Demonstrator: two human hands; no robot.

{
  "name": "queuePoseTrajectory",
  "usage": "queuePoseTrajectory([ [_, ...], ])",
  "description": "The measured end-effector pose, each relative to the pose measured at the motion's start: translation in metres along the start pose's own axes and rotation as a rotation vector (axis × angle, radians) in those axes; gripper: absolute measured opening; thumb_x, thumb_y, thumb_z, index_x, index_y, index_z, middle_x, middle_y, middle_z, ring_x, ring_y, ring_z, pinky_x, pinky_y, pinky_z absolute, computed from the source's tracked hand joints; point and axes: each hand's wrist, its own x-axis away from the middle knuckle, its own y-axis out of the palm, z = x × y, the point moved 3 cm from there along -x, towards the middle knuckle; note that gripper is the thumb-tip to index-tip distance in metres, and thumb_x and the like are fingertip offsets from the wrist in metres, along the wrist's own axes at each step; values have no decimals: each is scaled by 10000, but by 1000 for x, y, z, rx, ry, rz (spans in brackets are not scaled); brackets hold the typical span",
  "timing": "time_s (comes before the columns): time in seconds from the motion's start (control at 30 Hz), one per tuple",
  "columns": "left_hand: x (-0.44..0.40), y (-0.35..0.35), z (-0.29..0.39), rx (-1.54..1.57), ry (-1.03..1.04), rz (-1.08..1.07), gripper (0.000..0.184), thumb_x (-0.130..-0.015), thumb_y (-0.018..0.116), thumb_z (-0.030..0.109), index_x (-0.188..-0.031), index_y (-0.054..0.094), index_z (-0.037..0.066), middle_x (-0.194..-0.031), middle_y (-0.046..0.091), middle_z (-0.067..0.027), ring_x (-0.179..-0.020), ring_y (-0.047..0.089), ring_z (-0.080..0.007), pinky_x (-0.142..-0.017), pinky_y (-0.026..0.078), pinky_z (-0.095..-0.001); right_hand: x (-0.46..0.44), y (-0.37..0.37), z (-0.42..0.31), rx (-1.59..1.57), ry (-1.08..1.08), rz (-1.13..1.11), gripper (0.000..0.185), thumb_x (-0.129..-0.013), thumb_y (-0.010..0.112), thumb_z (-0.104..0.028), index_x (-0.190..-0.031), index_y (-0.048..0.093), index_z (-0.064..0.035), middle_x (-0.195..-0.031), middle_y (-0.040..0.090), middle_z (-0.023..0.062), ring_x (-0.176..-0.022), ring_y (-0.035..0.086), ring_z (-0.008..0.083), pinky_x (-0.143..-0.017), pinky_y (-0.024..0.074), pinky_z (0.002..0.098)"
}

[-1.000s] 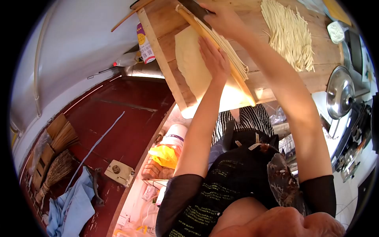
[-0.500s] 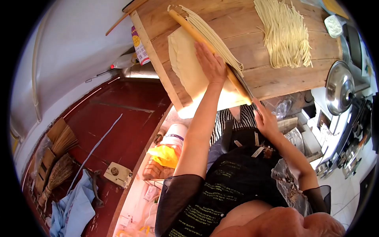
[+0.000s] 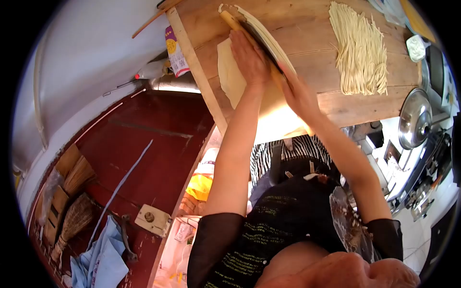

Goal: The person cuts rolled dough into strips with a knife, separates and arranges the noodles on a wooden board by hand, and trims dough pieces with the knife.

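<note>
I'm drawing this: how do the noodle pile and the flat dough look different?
The noodle pile is many thin strands; the flat dough is one wide sheet. The noodle pile lies apart; the flat dough lies under the rolling pin. Both are pale, on the wooden table.

Background, left: a broom point(image 3: 73, 218), a blue cloth point(image 3: 103, 261) and a lock point(image 3: 152, 219) are seen against a red door point(image 3: 144, 127); right, a metal lid point(image 3: 415, 118).
</note>
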Motion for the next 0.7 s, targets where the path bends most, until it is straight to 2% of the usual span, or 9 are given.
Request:
queuePoseTrajectory([
  [0.1,-6,6,2,-210,58,-19,648,-942,477,144,-1478,188,-78,-1539,208,-274,-1435,211,-398,-1183,162,-481,-97,21,-25,-58,67,-30,465,-917,547,-186,-1381,514,-183,-799,651,215,-710,638,372,-612,505,420],
  [0.2,9,-1,17,-117,15,-70,684,-938,460,169,-1482,140,-94,-1544,171,-287,-1446,172,-397,-1185,143,-489,-152,7,-43,46,24,-25,469,-904,539,-243,-1367,527,-174,-739,640,212,-697,630,381,-623,508,427],
  [0.27,37,-2,25,-48,-6,-78,691,-936,447,168,-1484,122,-98,-1547,154,-290,-1451,155,-398,-1187,137,-488,-154,-16,-60,-83,372,-357,479,-899,535,-250,-1371,522,-170,-766,660,213,-684,644,365,-648,514,436],
  [0.33,65,2,33,-53,-16,-102,685,-932,423,158,-1487,113,-98,-1552,130,-290,-1454,134,-404,-1188,132,-492,-119,-28,-43,10,91,-244,462,-921,528,-217,-1378,515,-145,-846,692,206,-741,679,329,-702,531,420],
  [0.4,71,3,34,-36,-14,-97,674,-937,412,163,-1486,122,-99,-1550,136,-294,-1451,140,-410,-1186,133,-496,-50,-35,-18,-200,-90,-47,415,-916,539,-193,-1321,552,-104,-853,682,182,-720,655,351,-660,514,437],
  [0.5,77,9,26,-13,2,-61,637,-982,350,228,-1492,123,-77,-1551,130,-297,-1446,146,-419,-1180,129,-503,57,-61,-5,-38,-67,-55,417,-916,585,-137,-1331,547,-118,-830,653,200,-710,643,352,-607,503,412],
  [0.57,79,12,22,-28,5,-34,631,-985,340,233,-1495,124,-71,-1546,151,-299,-1442,161,-423,-1175,141,-511,104,-81,-9,-57,185,-185,458,-912,584,-111,-1364,518,-136,-850,635,195,-707,634,358,-594,497,409],
  [0.63,80,10,28,-20,-3,-20,624,-999,329,258,-1494,133,-67,-1540,171,-303,-1438,176,-424,-1169,151,-522,148,-86,3,-69,98,-102,499,-915,576,-110,-1403,479,-151,-852,620,174,-666,615,352,-581,488,429],
  [0.7,78,9,29,10,-6,-12,625,-993,330,254,-1492,138,-70,-1541,172,-303,-1439,174,-426,-1168,148,-523,178,-98,7,-34,158,-160,504,-917,571,-112,-1410,475,-161,-826,611,165,-650,607,348,-569,486,434],
])
